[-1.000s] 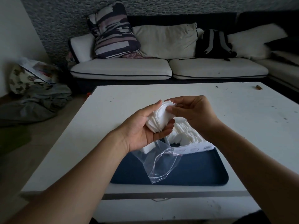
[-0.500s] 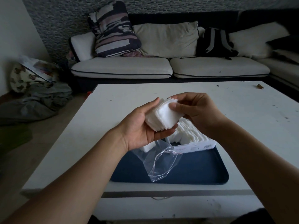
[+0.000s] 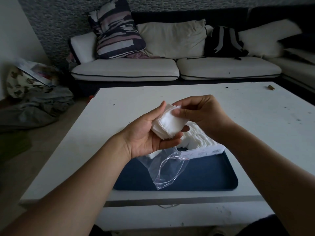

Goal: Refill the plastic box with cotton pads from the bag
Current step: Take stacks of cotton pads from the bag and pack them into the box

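A stack of white square cotton pads [image 3: 167,125] lies in the palm of my left hand [image 3: 146,133], whose fingers curl up around it. My right hand [image 3: 197,111] pinches the stack's upper right corner, thumb on top. Below the hands stands the white plastic box [image 3: 202,151], with rows of cotton pads [image 3: 197,137] standing in it. A clear, limp plastic bag [image 3: 166,169] hangs down from under my left hand over the tray; its opening faces down.
The box sits on a dark blue tray [image 3: 204,176] at the near edge of a white low table [image 3: 255,120]. A small brown object [image 3: 270,87] lies at the table's far right. A sofa with cushions and a black backpack [image 3: 223,43] stands behind.
The stack has turned flatter in my left palm and both hands have risen slightly. My right thumb has shifted onto the top pad's corner.
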`<state>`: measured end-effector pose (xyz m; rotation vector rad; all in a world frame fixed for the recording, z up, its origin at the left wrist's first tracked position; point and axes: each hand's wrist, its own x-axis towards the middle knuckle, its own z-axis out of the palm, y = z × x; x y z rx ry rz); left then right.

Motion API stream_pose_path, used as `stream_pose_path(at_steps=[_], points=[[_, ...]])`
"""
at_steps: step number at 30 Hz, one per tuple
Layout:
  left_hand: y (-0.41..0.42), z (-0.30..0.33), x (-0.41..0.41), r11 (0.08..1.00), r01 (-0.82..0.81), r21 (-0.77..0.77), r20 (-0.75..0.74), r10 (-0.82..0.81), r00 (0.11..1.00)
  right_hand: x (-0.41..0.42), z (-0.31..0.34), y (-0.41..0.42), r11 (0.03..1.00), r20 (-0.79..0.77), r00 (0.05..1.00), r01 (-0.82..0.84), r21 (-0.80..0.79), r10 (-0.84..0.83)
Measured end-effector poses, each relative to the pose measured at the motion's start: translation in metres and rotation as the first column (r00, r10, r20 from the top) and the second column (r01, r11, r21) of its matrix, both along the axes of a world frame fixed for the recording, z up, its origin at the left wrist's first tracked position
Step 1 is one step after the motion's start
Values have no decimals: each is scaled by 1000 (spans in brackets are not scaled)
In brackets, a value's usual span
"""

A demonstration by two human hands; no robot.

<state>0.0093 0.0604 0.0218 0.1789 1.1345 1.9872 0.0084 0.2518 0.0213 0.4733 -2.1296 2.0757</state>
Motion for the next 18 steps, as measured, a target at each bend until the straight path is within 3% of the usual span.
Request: stream_pose_path(at_steps=[5, 11, 15, 18], points=[[3, -1, -1, 999, -31, -34, 0, 31, 1000, -2, -2, 0, 994, -33, 994, 103, 29, -102], [4, -1, -3, 997, -70, 30, 63, 68, 996, 0, 6, 7, 977, -75, 976, 208, 44, -204], [3, -1, -4, 995, -102, 19, 62, 101, 993, 7, 16, 14, 999, -28, 999, 14, -41, -15], [3, -1, -3, 998, -67, 16, 75, 66, 995, 10, 15, 12, 991, 11, 991, -137, 9, 137]])
